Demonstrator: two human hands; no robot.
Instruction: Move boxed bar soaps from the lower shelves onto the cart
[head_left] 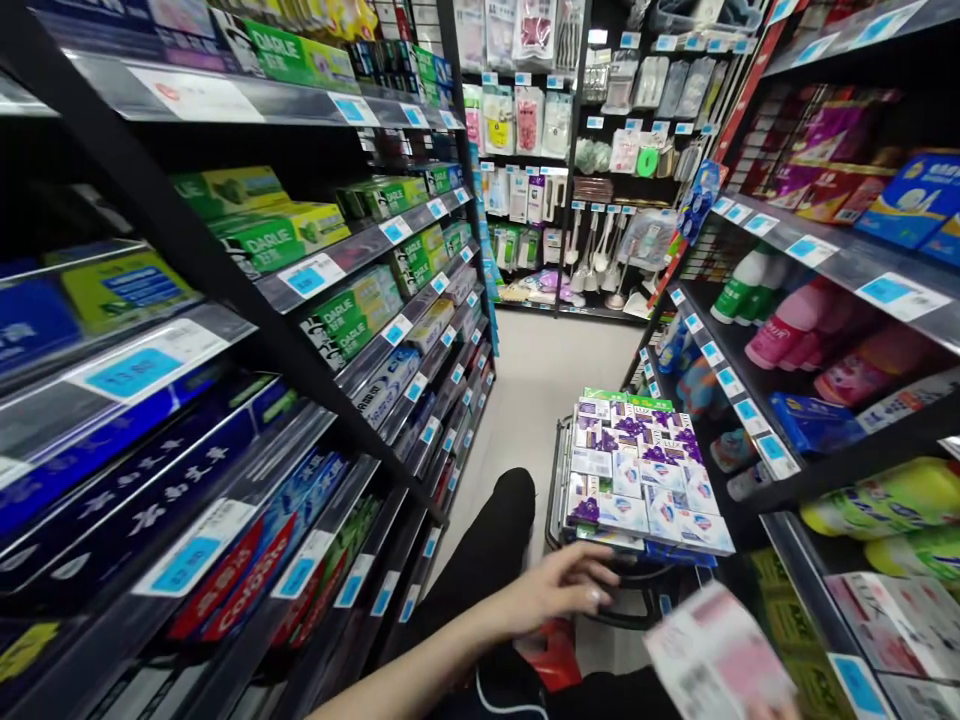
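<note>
Soap boxes lie between left shelves and right shelves, before a rack.

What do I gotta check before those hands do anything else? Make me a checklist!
1. Right hand holding the pink-and-white pack: ok, though only a bit of the hand shows at the picture's bottom edge.
2. Left hand free: ok, it looks to be holding nothing.
3. Pack's writing readable: not ok, it is blurred.
4. Pack apart from the stack of soap boxes: ok, there is a gap.
5. Left hand touching the black frame around the stack: cannot tell.
</note>
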